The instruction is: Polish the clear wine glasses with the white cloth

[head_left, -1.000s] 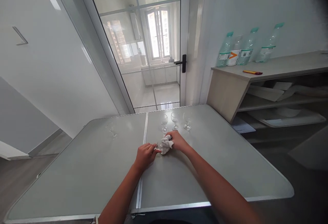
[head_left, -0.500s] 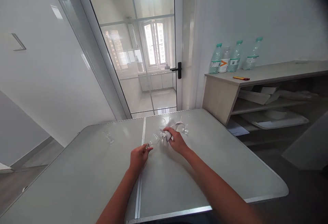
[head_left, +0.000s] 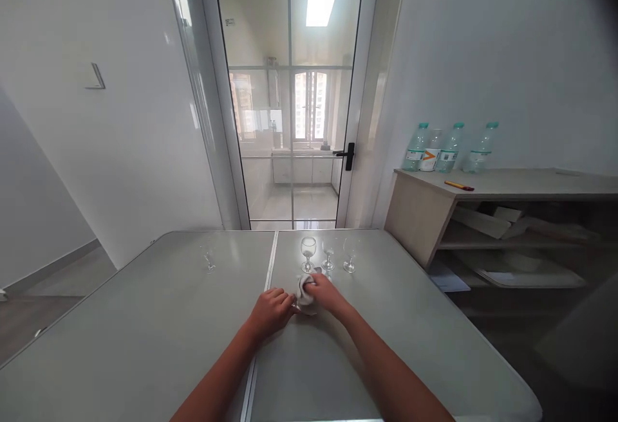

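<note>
My left hand [head_left: 274,311] is closed around a small stemmed glass, mostly hidden by the fingers and the cloth. In my right hand [head_left: 324,292] is a bunched whitish cloth [head_left: 305,293], pressed against that glass just above the table. Three more stemmed glasses stand upright in a row beyond my hands: a left one [head_left: 308,249], a middle one [head_left: 327,258] and a right one [head_left: 349,260]. Farther left, across the table seam, another clear glass [head_left: 208,260] stands by itself, faint against the grey top.
The grey table [head_left: 193,357] has a metal seam down its middle. Behind it is a glass door [head_left: 294,107] with a black handle [head_left: 349,156]. On a shelf unit [head_left: 420,210] to the right stand several plastic bottles [head_left: 449,152] beside a yellow-red cutter [head_left: 458,186].
My view has lifted and turned leftward. Both hands have come closer together, the cloth now covering the held glass, where before the glass showed between them.
</note>
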`<state>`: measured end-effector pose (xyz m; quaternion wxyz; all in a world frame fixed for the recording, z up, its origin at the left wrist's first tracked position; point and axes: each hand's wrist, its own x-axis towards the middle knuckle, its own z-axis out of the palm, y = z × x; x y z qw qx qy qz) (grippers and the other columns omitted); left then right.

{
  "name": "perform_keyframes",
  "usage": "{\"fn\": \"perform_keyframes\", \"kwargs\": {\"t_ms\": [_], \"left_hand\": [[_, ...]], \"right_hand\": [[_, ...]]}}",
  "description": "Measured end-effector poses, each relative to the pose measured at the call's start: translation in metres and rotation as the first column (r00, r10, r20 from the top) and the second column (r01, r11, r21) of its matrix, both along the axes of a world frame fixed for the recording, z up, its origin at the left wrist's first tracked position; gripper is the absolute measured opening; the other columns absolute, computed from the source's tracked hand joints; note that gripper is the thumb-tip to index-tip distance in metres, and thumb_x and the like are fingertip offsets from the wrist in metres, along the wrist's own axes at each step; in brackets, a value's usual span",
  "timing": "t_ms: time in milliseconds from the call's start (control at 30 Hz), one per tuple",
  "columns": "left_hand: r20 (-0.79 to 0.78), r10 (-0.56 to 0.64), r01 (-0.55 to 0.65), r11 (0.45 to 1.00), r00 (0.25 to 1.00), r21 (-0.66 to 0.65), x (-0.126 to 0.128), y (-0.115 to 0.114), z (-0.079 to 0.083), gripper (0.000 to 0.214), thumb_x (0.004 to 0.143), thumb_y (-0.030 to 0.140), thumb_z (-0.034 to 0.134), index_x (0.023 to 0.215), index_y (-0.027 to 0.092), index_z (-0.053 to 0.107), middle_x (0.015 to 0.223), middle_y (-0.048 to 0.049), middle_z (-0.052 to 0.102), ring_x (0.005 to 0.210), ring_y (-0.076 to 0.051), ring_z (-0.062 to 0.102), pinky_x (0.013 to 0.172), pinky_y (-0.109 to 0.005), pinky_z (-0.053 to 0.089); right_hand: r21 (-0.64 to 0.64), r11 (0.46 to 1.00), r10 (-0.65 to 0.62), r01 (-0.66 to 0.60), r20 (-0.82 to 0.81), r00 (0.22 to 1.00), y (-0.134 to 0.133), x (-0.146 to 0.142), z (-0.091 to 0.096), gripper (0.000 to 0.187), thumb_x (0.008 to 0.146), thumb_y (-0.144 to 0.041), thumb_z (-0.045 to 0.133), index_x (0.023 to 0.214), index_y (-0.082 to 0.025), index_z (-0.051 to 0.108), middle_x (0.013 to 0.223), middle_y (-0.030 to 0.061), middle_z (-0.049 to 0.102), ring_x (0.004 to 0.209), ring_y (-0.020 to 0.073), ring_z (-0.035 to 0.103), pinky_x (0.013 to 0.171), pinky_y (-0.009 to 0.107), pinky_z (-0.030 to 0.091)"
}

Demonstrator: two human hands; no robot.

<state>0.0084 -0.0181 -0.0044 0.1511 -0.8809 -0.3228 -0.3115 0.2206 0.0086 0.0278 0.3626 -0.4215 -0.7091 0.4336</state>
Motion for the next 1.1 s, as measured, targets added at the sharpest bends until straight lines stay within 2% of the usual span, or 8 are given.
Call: {"fn": "perform_keyframes", "kwargs": {"t_ms": [67,233,400,500,667,767,900,1100], "left_hand": [[0.058,-0.009,0.01,1.0,0.998,-0.022,0.0,0.002,-0.001,0.023,0.098,0.04,0.059,0.088,0.021,0.068,0.065,-0.0038,0.063,0.062,-0.016,0.057,0.059,-0.026,0.037],[0.385,0.13,0.007,0.942,0.914,-0.334,0.003,0.004,-0.002,0.029,0.093,0.045,0.063,0.083,0.02,0.072,0.061,-0.0009,0.061,0.057,-0.013,0.054,0.059,-0.023,0.037],[0.466,0.274,-0.058,0.902,0.841,-0.427,0.003,0.011,-0.002,0.05,0.098,0.048,0.051,0.06,0.017,0.057,0.052,0.0045,0.042,0.05,-0.009,0.038,0.051,-0.021,0.03],[0.448,0.308,-0.086,0.889,0.839,-0.45,0.004,0.012,-0.003,0.051,0.096,0.048,0.053,0.056,0.018,0.049,0.05,0.0055,0.037,0.049,-0.009,0.035,0.05,-0.022,0.027],[0.336,0.276,-0.123,0.903,0.9,-0.412,0.006,0.004,-0.002,0.029,0.085,0.026,0.062,0.058,0.019,0.051,0.052,0.0031,0.047,0.049,-0.012,0.04,0.054,-0.025,0.024],[0.261,0.188,-0.081,0.925,0.947,-0.372,0.005,0.0,0.0,0.018,0.075,0.014,0.062,0.061,0.02,0.053,0.056,-0.0011,0.054,0.053,-0.015,0.047,0.056,-0.026,0.024],[0.209,0.07,0.012,0.931,0.975,-0.364,0.006,-0.005,0.001,0.016,0.068,0.009,0.063,0.06,0.019,0.053,0.056,-0.0029,0.056,0.056,-0.017,0.049,0.057,-0.026,0.028],[0.327,0.074,0.079,0.898,0.942,-0.432,0.012,-0.008,0.001,0.024,0.082,0.026,0.068,0.063,0.019,0.055,0.06,-0.0006,0.058,0.06,-0.015,0.05,0.061,-0.025,0.031]], "right_hand": [[-0.074,0.997,-0.014,0.008,-0.078,0.997,0.003,0.003,-0.003,0.03,0.085,-0.042,0.049,0.067,-0.019,0.056,0.06,0.0,0.054,0.059,0.0155,0.051,0.057,0.026,0.04],[-0.13,0.991,-0.055,0.021,-0.264,0.963,-0.001,0.001,-0.002,0.043,0.09,-0.054,0.046,0.094,-0.017,0.067,0.08,0.0093,0.067,0.077,0.0227,0.065,0.066,0.032,0.051],[0.141,0.97,-0.119,0.195,-0.423,0.898,-0.009,-0.008,-0.007,0.04,0.091,-0.04,0.054,0.127,-0.025,0.063,0.124,0.0102,0.068,0.119,0.0281,0.059,0.103,0.041,0.047],[0.351,0.931,-0.004,0.097,-0.254,0.967,-0.012,-0.004,-0.012,0.052,0.088,-0.024,0.054,0.139,-0.028,0.056,0.139,0.009,0.061,0.13,0.0277,0.054,0.112,0.043,0.04],[0.495,0.861,-0.008,-0.112,0.233,0.972,-0.013,0.006,-0.009,0.063,0.071,-0.015,0.063,0.133,-0.026,0.064,0.118,0.0104,0.07,0.11,0.031,0.061,0.097,0.044,0.047],[0.366,0.928,0.013,-0.066,0.144,0.99,-0.01,0.002,-0.007,0.048,0.068,-0.015,0.066,0.115,-0.024,0.071,0.104,0.0059,0.072,0.096,0.0258,0.063,0.09,0.037,0.047],[-0.087,0.993,0.071,-0.079,-0.089,0.993,-0.002,-0.001,-0.012,0.012,0.067,-0.024,0.072,0.077,-0.018,0.071,0.074,-0.0005,0.066,0.073,0.0183,0.06,0.07,0.027,0.045],[-0.259,0.964,0.006,-0.067,-0.232,0.973,0.007,0.006,-0.022,0.03,0.078,-0.042,0.062,0.076,-0.014,0.07,0.065,0.0042,0.065,0.062,0.0174,0.059,0.06,0.027,0.046]]}}
